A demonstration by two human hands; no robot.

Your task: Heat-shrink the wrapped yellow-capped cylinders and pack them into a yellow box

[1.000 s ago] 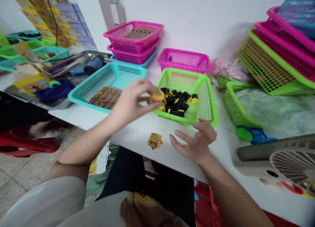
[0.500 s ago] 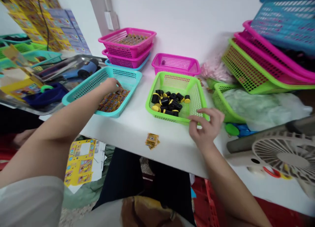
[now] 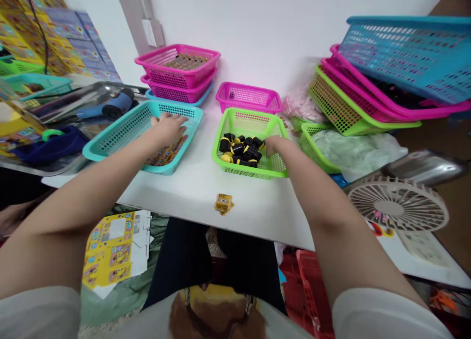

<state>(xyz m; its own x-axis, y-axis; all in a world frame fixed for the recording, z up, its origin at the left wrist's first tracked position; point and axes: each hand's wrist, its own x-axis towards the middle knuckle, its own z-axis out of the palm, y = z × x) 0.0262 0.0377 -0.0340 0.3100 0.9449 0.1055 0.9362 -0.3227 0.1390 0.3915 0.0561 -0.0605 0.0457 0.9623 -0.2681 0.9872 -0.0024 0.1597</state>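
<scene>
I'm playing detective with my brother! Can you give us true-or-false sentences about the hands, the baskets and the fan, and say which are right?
1. The left hand is over the turquoise basket. True.
2. The right hand reaches into the green basket with the black-and-yellow pieces. True.
3. The black-and-yellow pieces are in the turquoise basket. False: they are in the green basket.
4. A fan is on the right side of the picture. True.
5. The right hand is touching the fan. False: it is at the green basket.
6. Both hands are at the same basket. False: they are at different baskets.
</scene>
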